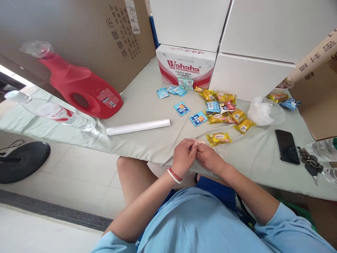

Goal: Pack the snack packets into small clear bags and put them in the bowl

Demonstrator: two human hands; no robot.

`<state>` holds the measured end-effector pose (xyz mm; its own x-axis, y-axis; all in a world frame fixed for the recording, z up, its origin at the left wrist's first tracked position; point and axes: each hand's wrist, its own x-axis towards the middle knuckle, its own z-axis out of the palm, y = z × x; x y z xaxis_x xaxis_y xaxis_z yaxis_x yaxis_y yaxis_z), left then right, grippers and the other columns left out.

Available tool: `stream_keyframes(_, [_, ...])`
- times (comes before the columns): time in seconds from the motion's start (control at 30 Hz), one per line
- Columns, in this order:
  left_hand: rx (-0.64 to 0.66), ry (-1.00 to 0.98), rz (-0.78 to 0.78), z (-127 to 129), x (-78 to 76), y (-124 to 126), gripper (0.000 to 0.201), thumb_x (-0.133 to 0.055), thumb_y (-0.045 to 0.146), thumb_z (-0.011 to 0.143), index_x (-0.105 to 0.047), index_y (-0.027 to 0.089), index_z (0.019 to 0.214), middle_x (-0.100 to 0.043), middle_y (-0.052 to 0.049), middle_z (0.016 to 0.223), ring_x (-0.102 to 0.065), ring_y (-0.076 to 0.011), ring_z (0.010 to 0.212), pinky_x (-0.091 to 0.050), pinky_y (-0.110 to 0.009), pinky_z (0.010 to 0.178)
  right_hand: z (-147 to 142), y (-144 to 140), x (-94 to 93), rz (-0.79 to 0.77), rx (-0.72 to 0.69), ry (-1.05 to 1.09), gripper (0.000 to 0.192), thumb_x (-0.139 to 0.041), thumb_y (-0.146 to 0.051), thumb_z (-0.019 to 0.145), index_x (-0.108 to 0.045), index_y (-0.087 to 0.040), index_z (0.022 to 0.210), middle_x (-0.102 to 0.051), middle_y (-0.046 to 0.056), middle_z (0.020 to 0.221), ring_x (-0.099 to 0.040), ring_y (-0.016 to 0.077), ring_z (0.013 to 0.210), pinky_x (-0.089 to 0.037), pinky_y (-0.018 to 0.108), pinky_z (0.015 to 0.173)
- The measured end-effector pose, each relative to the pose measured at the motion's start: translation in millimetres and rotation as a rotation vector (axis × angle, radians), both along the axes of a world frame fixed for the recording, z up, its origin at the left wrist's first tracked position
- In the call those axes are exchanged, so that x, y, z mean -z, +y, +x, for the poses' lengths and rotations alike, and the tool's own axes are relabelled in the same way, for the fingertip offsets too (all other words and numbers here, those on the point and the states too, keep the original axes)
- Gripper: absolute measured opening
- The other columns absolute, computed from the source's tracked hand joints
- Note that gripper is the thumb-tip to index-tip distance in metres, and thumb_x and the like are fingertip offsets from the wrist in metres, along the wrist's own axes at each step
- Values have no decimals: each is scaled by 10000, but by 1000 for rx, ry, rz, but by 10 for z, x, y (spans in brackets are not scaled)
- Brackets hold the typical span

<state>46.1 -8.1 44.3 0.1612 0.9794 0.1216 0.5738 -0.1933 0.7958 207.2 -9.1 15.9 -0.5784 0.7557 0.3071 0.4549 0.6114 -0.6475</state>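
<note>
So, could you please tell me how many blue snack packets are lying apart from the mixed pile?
5: three blue packets below the Wahaha box, then two nearer the hands. More blue ones sit within the pile.

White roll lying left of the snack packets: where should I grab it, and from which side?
Probably take the white roll near its middle, coming down from above with fingers across its narrow width. It lies flat on the table cloth, long and slim, with bare cloth on both long sides; the water bottle is close to its left end. Both hands are together on a small clear wrapper now.
</note>
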Motion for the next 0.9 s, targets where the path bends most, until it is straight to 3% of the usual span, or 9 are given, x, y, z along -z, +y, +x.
stream_keyframes(0.07, [64,98,124,32,84,-136,306,-482,348,1038,-746,217,1118,-742,-106,1284,-675,-263,1220,-539,-457,1059,69,20,-50,-46,6,71,327,-455,-195,1019,-780,-195,1048,-708,120,1074,-638,256,1078,-535,419,940])
stream_keyframes(0.2, [164,247,272,11,296,-241,460,-475,380,1050,-570,188,1457,-562,-163,1544,-529,-314,1432,-478,-540,1162,302,53,-171,-190,116,147,228,-565,-239,960,-789,-210,989,-672,69,901,-647,203,839,-542,347,770])
stream_keyframes(0.33, [180,251,342,-1,463,-152,411,-437,284,1067,-587,187,1437,-585,-160,1517,-542,-278,1421,-483,-491,1177,487,27,-114,-197,567,155,264,-516,-301,980,-768,-224,994,-662,49,882,-612,189,749,-519,336,730])
stream_keyframes(0.43, [161,245,379,15,520,-83,359,-458,275,1066,-651,201,1359,-647,-148,1436,-587,-272,1354,-510,-487,1144,522,-44,26,-140,726,-88,308,-558,-414,983,-754,-217,1116,-669,94,1015,-629,240,873,-528,393,836])
stream_keyframes(0.57, [80,263,396,52,534,-64,312,-513,306,1049,-706,220,1279,-688,-137,1357,-582,-293,1291,-531,-513,1078,525,-146,117,-60,725,-377,372,-669,-443,938,-737,-204,1215,-607,133,1052,-580,321,1053,-496,457,942])
stream_keyframes(0.7, [39,273,376,72,536,-62,294,-542,325,1037,-721,251,1257,-698,-123,1332,-575,-299,1239,-537,-521,1013,587,-176,25,88,690,-283,187,-603,-331,975,-760,-232,993,-587,117,1036,-551,309,1052,-467,491,975])
stream_keyframes(0.77, [41,269,370,70,536,-51,294,-551,337,1033,-720,261,1261,-699,-119,1327,-570,-297,1230,-535,-514,996,607,-173,-43,148,652,-215,223,-616,-380,976,-747,-248,1100,-595,125,1130,-548,313,1113,-460,504,1005])
stream_keyframes(0.83, [46,265,370,65,532,-36,292,-556,343,1031,-721,263,1257,-700,-114,1321,-569,-295,1217,-534,-497,978,606,-169,-91,159,559,-234,384,-668,-443,947,-695,-257,1282,-616,130,1210,-541,325,1151,-457,511,1019])
stream_keyframes(0.9, [43,264,369,64,524,-22,287,-559,347,1030,-725,257,1246,-700,-113,1319,-567,-296,1207,-532,-486,964,597,-163,-114,145,485,-303,379,-651,-422,961,-697,-264,1303,-671,112,1139,-549,320,1090,-466,502,981])
